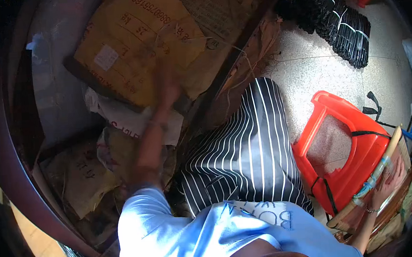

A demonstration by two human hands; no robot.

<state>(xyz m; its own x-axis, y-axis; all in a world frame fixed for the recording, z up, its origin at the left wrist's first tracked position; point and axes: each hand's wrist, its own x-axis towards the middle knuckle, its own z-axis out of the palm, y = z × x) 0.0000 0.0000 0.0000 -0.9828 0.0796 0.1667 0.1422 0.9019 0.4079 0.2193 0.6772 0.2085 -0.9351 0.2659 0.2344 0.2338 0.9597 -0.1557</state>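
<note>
In dim light on the left, my left hand (167, 81) reaches forward onto a yellow-brown printed sheet (138, 42), which looks like cardboard or a paper sack panel. Blur and shadow hide its fingers, so I cannot tell whether they grip the sheet. Off to the right, my right hand (392, 178) lies with its fingers stretched out on a flat piece with a wooden edge (392, 143). That piece sits against a red plastic chair (320, 106), which has black straps tied around its frame.
White printed sacking (119, 116) lies under the brown sheet, with crumpled brown paper (86, 177) nearer. Bundles of thin black strips (350, 35), tied with white bands, rest on the speckled floor (301, 57). Striped cloth (259, 144) covers my legs. A dark curved rim (13, 137) runs along the left.
</note>
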